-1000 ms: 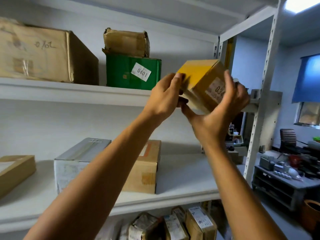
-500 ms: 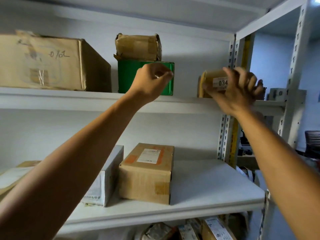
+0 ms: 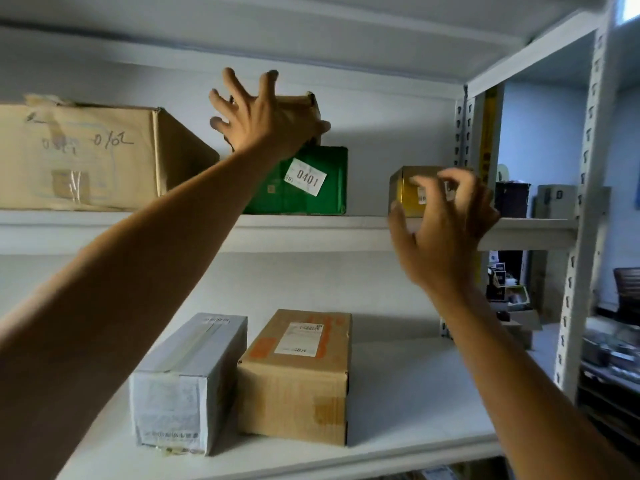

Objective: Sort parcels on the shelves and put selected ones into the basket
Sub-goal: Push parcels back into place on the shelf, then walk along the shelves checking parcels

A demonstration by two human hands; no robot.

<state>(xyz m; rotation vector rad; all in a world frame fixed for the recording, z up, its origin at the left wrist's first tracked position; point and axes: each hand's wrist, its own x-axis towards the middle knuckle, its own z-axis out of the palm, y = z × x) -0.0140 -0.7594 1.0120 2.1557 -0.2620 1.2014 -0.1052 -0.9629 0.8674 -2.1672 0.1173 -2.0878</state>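
A small yellow parcel [image 3: 403, 190] with a white label stands on the upper shelf [image 3: 363, 230] at the right. My right hand [image 3: 443, 223] hovers just in front of it with loosely curled fingers and holds nothing. My left hand [image 3: 263, 119] is spread wide over the front of a crumpled brown parcel [image 3: 304, 103], which sits on top of a green box [image 3: 311, 188] labelled 0401. No basket is in view.
A large brown carton [image 3: 79, 157] fills the upper shelf's left. On the lower shelf [image 3: 415, 393] a grey-white box [image 3: 187, 382] and a brown labelled box [image 3: 298, 372] stand side by side. A perforated metal upright [image 3: 585, 202] bounds the shelving on the right.
My right hand set the yellow parcel on the upper shelf and let go, drawing back slightly. My left hand left that parcel, moved up-left and spread open over the crumpled brown parcel.
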